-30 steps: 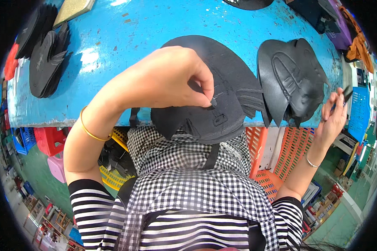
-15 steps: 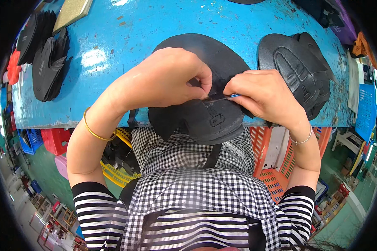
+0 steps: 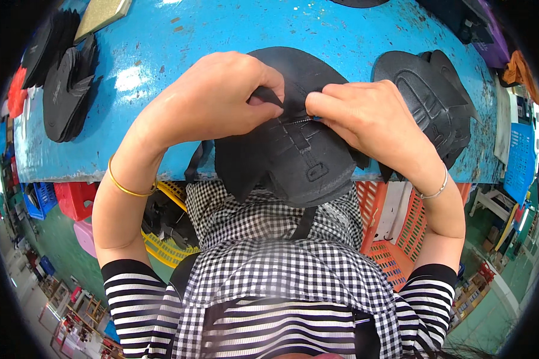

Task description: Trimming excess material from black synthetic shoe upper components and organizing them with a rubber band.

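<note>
black panel [image 3: 281, 173] lies mid-scene at the blue table's [image 3: 167, 45] near edge; left hand [image 3: 230, 96] seemingly pinches a dark strip [image 3: 297, 139], right hand [image 3: 368, 113] grips a slim metal tool [image 3: 296, 122], apparently threading; steady tension seems needed.

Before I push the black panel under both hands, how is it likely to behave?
The black panel is probably bendable rather than rigid, since its edges look thin. Its dull surface suggests it may not be very slippery. Pushed toward the body, it could droop or tip, as its near part appears to overhang the blue table.
</note>
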### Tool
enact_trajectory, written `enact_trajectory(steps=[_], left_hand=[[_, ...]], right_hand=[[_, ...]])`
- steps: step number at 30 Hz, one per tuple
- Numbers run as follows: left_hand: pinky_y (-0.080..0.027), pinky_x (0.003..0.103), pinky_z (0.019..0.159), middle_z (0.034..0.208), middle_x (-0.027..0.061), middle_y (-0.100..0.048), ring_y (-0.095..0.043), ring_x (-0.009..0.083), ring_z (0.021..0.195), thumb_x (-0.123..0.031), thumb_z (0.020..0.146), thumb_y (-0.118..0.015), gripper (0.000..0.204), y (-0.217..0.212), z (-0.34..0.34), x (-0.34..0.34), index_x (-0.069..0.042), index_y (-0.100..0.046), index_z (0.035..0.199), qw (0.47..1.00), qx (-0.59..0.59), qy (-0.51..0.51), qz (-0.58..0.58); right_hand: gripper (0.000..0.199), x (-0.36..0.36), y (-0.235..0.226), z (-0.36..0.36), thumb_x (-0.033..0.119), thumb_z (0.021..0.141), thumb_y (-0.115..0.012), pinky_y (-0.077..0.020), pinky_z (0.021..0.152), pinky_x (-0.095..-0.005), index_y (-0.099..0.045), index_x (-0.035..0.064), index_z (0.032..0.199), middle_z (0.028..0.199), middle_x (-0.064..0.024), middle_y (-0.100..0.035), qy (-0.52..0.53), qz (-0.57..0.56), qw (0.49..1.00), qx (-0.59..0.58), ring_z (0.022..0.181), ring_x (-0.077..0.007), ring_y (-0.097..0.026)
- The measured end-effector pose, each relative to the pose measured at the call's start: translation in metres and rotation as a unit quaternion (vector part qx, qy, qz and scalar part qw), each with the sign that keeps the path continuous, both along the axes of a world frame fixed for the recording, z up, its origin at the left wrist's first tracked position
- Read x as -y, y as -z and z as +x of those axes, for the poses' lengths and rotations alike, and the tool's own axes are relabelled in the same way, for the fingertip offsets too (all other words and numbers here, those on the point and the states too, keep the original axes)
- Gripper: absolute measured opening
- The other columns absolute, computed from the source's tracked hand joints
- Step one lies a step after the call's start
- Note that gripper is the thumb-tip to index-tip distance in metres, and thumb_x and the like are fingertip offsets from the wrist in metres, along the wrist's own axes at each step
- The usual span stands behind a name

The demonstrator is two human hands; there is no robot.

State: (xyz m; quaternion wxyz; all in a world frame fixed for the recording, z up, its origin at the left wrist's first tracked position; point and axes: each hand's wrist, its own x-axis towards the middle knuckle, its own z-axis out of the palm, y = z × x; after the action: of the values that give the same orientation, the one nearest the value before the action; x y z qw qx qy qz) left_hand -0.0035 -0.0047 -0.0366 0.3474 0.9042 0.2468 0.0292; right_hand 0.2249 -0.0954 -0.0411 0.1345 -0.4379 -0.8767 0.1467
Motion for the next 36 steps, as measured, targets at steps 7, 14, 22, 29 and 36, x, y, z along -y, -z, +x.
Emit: enact_trajectory(steps=[7, 14, 22, 29, 36], left_hand=[[-0.043, 0.036, 0.056, 0.069, 0.0136, -0.059, -0.056, 0.0272, 0.060, -0.015, 0.080, -0.074, 0.016, 0.001, -0.002, 0.001, -0.004, -0.066, 0.089, 1.000, 0.010, -0.006, -0.007], [-0.044, 0.030, 0.060, 0.071, 0.0085, -0.060, -0.057, 0.0148, 0.064, -0.013, 0.084, -0.072, 0.014, 0.005, -0.009, -0.006, -0.003, -0.067, 0.093, 0.995, 0.047, -0.034, -0.082], [-0.032, 0.015, 0.055, 0.075, -0.0038, -0.061, -0.048, -0.0010, 0.065, -0.017, 0.094, -0.067, 0.021, -0.012, -0.040, -0.021, -0.003, -0.073, 0.108, 0.937, 0.230, -0.227, -0.131], [-0.027, 0.015, 0.050, 0.076, -0.0008, -0.064, -0.046, -0.0018, 0.058, -0.016, 0.098, -0.061, 0.024, -0.034, -0.047, -0.017, -0.001, -0.068, 0.115, 0.930, 0.270, -0.247, -0.038], [-0.048, 0.019, 0.060, 0.076, 0.0003, -0.067, -0.063, 0.0053, 0.071, -0.003, 0.084, -0.073, 0.006, -0.032, -0.009, 0.007, 0.000, -0.068, 0.086, 0.965, 0.166, -0.060, -0.195]], right_hand=[[0.030, -0.007, -0.004, 0.001, 0.038, 0.094, -0.061, -0.0487, 0.058, -0.0413, -0.057, 0.0079, 0.094, 0.075, -0.0089, -0.066, 0.035, -0.062, 0.997, -0.006, 0.068, -0.0309, -0.065], [0.023, -0.006, -0.002, 0.001, 0.034, 0.092, -0.064, -0.0489, 0.055, -0.0385, -0.058, 0.0111, 0.094, 0.076, -0.0063, -0.065, 0.046, -0.064, 0.996, -0.044, 0.068, -0.0282, -0.065], [0.040, 0.057, 0.000, -0.059, 0.016, 0.079, -0.069, -0.0525, 0.053, -0.0281, -0.061, 0.0003, 0.115, 0.123, -0.0179, -0.066, 0.023, 0.052, 0.989, 0.139, 0.061, -0.0154, -0.063], [0.016, 0.037, 0.015, -0.055, 0.010, 0.080, -0.062, -0.0478, 0.044, -0.0289, -0.060, 0.0020, 0.095, 0.097, -0.0178, -0.072, 0.093, 0.094, 0.990, -0.056, 0.056, -0.0193, -0.063], [0.026, 0.076, 0.002, 0.104, 0.017, 0.102, -0.052, -0.0428, 0.059, -0.0235, -0.062, 0.0005, 0.119, 0.111, -0.0077, -0.066, 0.439, 0.179, 0.844, -0.250, 0.068, -0.0095, -0.055]])
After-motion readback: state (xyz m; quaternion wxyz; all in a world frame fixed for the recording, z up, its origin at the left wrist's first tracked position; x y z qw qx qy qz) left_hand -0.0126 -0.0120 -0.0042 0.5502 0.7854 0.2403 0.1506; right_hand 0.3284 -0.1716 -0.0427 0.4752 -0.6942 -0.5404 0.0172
